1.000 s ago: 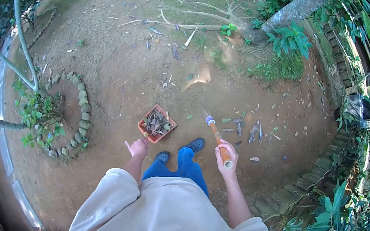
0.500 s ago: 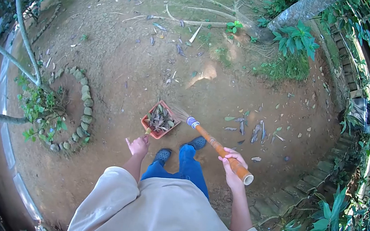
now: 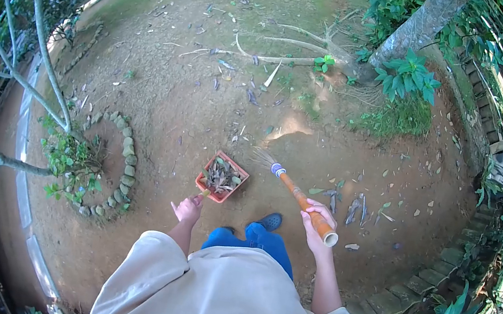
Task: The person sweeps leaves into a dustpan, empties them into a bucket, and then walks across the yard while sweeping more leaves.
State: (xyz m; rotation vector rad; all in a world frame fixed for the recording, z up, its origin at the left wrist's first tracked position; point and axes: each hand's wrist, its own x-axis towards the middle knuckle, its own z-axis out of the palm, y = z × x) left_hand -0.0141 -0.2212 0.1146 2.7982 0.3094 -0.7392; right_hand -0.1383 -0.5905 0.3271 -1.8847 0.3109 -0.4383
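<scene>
My left hand (image 3: pixel 187 210) is closed on the short yellowish handle of an orange-red dustpan (image 3: pixel 215 197), with one finger sticking out to the left. Dry brown leaves (image 3: pixel 222 176) fill the pan, which is close to the ground ahead of my feet. In my right hand (image 3: pixel 318 222) is a stick broom (image 3: pixel 294 191), gripped near the hollow end of its orange-brown handle. Purple-and-white binding (image 3: pixel 277 169) joins the handle to thin bristles (image 3: pixel 262 157). The bristles point forward and left, right of the dustpan and apart from it.
Loose leaves (image 3: pixel 354 208) are scattered on the dirt to the right. A stone ring (image 3: pixel 128 171) surrounds a plant on the left. Ahead right stands a tree (image 3: pixel 416 32) with spreading roots (image 3: pixel 298 60). Stone edging (image 3: pixel 418 284) and dense foliage border the right side.
The broom's bristles have moved away from the dustpan's right side, opening a gap. My view has tilted up slightly and shifted left. Both hands keep their hold.
</scene>
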